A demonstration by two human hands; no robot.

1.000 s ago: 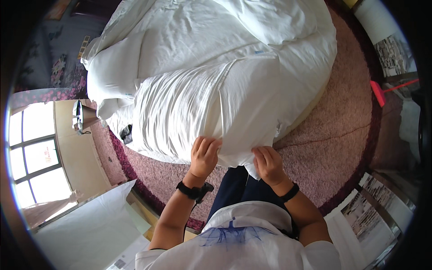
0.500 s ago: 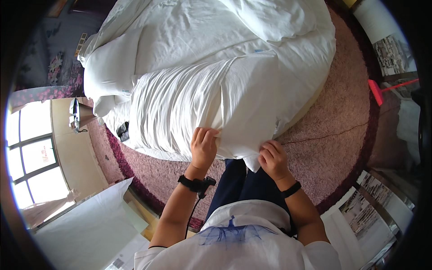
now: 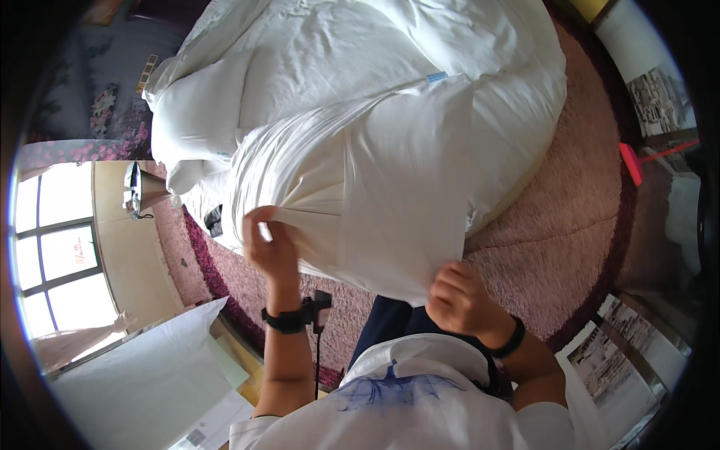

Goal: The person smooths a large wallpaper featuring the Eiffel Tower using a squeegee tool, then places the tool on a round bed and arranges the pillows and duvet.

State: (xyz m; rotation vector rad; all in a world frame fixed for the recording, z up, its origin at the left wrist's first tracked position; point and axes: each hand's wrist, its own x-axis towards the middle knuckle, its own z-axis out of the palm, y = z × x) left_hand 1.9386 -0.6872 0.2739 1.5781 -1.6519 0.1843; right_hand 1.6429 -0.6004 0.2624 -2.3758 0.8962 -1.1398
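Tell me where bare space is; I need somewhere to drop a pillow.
Free: the pink shaggy carpet between the white rumpled duvet and the red broom. Crowded: the bed top, all heaped bedding, and where the left hand and right hand grip the white pillowcase.

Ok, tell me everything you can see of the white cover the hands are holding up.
The white cover is thin, creased cloth, slightly see-through where it is lifted, with a small blue tag near its far top corner. It is pulled up and toward the person, draped over the rumpled white bedding behind. The left hand pinches its near edge; the right hand grips its lower corner. Its near edge hangs above the pink carpet.
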